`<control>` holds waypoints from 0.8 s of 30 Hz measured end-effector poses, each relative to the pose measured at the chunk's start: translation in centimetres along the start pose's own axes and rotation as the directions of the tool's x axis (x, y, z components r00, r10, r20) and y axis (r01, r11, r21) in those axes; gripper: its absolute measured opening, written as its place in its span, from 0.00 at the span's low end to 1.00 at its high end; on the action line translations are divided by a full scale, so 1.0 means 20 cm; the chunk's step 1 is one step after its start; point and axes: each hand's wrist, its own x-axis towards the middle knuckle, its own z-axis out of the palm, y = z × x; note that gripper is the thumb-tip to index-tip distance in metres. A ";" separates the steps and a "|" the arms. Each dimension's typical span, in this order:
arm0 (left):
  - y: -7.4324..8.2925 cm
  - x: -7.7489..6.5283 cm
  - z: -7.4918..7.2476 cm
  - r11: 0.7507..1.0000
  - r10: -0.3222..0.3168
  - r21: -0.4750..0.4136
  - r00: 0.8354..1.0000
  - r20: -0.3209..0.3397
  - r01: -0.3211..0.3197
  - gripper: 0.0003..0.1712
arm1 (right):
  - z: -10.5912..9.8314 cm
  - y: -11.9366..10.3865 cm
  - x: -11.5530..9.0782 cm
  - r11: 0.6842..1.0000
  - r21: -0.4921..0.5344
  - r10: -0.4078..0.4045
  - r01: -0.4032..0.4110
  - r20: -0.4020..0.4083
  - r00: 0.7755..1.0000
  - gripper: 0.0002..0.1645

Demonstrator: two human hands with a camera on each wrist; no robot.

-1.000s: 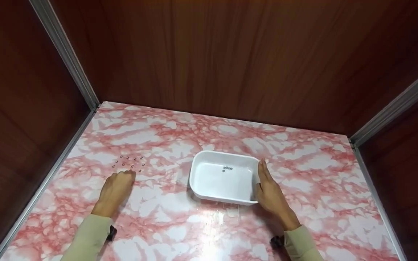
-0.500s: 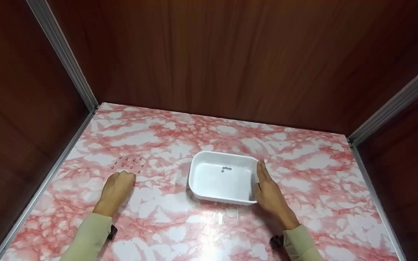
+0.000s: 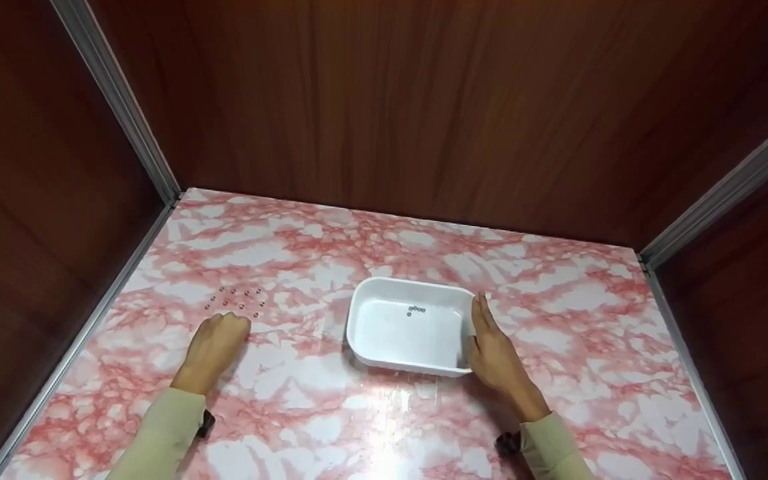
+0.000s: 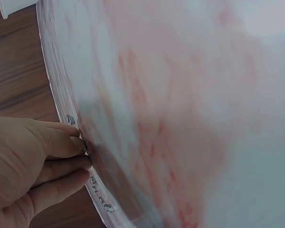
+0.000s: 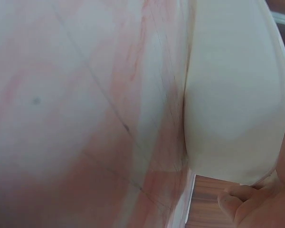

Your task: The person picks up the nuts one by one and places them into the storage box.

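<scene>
Several small shiny metal nuts (image 3: 247,293) lie scattered on the left part of the table. At their near edge is my left hand (image 3: 219,343), fingers bent down to the tabletop. In the left wrist view its thumb and forefinger pinch a small dark nut (image 4: 85,147), mostly hidden by the fingertips; other nuts (image 4: 109,207) lie beside the fingers. A white rectangular plastic tub (image 3: 397,340) stands at the middle, with several nuts (image 3: 415,309) on its floor. My right hand (image 3: 497,353) grips the tub's right wall, thumb at the rim and fingers along the outside.
The table (image 3: 304,427) has a red and white marbled top. Dark wood-grain panels (image 3: 384,107) rise at its back and both sides, with grey metal strips (image 3: 121,100) at the corners. Glare lies on the tabletop in front of the tub.
The left hand dipped slightly toward the near side and came back up a little, staying beside the scattered nuts. The right hand and the tub have stayed in place.
</scene>
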 end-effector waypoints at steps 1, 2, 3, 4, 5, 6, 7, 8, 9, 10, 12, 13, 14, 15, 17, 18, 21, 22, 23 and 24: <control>0.00 0.00 0.00 1.000 0.004 0.001 1.000 -0.001 -0.004 0.12 | 0.00 0.00 0.00 1.000 0.002 0.001 -0.001 0.001 1.000 0.42; 0.00 0.00 0.00 1.000 0.008 0.001 1.000 -0.002 -0.008 0.12 | 0.00 0.00 0.00 1.000 0.002 0.001 -0.001 0.001 1.000 0.42; -0.01 0.00 0.00 1.000 0.011 0.001 1.000 -0.001 -0.011 0.12 | 0.00 0.00 0.00 1.000 0.002 0.000 0.000 0.000 1.000 0.42; -0.01 0.00 0.00 1.000 0.013 -0.001 1.000 0.001 -0.013 0.12 | 0.00 0.00 0.00 1.000 0.000 -0.001 0.001 0.000 1.000 0.42; -0.01 0.00 0.00 1.000 0.016 -0.003 1.000 0.003 -0.016 0.12 | 0.00 0.00 0.00 1.000 -0.002 -0.002 0.002 0.000 1.000 0.42; -0.01 0.00 0.00 1.000 0.019 -0.006 1.000 0.001 -0.019 0.12 | 0.00 0.00 0.00 1.000 -0.001 -0.004 0.004 0.000 1.000 0.42; -0.01 0.00 0.00 1.000 0.026 -0.008 1.000 -0.001 -0.026 0.13 | 0.00 0.00 0.00 1.000 0.002 -0.005 0.005 0.000 1.000 0.42; -0.01 0.00 0.00 0.999 0.033 -0.009 0.999 -0.007 -0.033 0.13 | 0.00 0.00 0.00 1.000 0.003 -0.006 0.006 0.002 1.000 0.41; -0.01 0.00 0.00 0.999 0.043 -0.008 0.999 -0.017 -0.044 0.13 | 0.00 0.00 0.00 1.000 0.004 -0.006 0.006 0.004 1.000 0.41; -0.01 0.00 0.00 0.998 0.056 -0.003 0.998 -0.028 -0.056 0.13 | 0.00 0.00 0.00 1.000 0.004 -0.008 0.008 0.004 1.000 0.41; -0.02 0.00 0.00 0.996 0.084 0.010 0.995 -0.054 -0.084 0.13 | 0.00 0.00 0.00 1.000 0.012 -0.009 0.009 0.005 1.000 0.41; -0.02 0.00 0.00 0.995 0.099 0.017 0.993 -0.066 -0.098 0.13 | 0.00 0.00 0.00 1.000 0.013 -0.010 0.010 0.006 1.000 0.42; -0.02 0.00 -0.01 0.994 0.112 0.025 0.991 -0.076 -0.111 0.13 | 0.00 0.00 0.00 1.000 0.013 -0.011 0.011 0.005 1.000 0.42; -0.02 0.01 -0.01 0.992 0.121 0.026 0.989 -0.082 -0.120 0.13 | 0.00 0.00 0.00 1.000 0.013 -0.013 0.013 0.003 1.000 0.42; -0.02 0.01 -0.02 0.991 0.131 0.020 0.987 -0.089 -0.130 0.13 | 0.00 0.00 0.00 1.000 0.014 -0.017 0.017 0.001 1.000 0.42; -0.02 0.02 -0.03 0.992 0.129 0.008 0.988 -0.087 -0.129 0.13 | -0.01 0.00 0.00 1.000 0.018 -0.018 0.018 0.001 1.000 0.42; -0.02 0.03 -0.05 0.993 0.101 -0.055 0.992 -0.076 -0.106 0.13 | -0.01 0.00 0.00 1.000 0.024 -0.018 0.018 0.002 1.000 0.42; -0.02 0.03 -0.06 0.992 0.088 -0.079 0.994 -0.069 -0.093 0.13 | -0.01 0.00 0.00 1.000 0.026 -0.018 0.018 0.001 1.000 0.42; -0.01 0.04 -0.06 0.991 0.071 -0.106 0.996 -0.062 -0.078 0.14 | -0.01 0.00 0.00 0.999 0.029 -0.017 0.017 0.002 1.000 0.42; -0.01 0.04 -0.07 0.990 0.056 -0.126 0.997 -0.055 -0.063 0.14 | -0.01 0.00 0.00 0.999 0.029 -0.016 0.016 0.001 1.000 0.42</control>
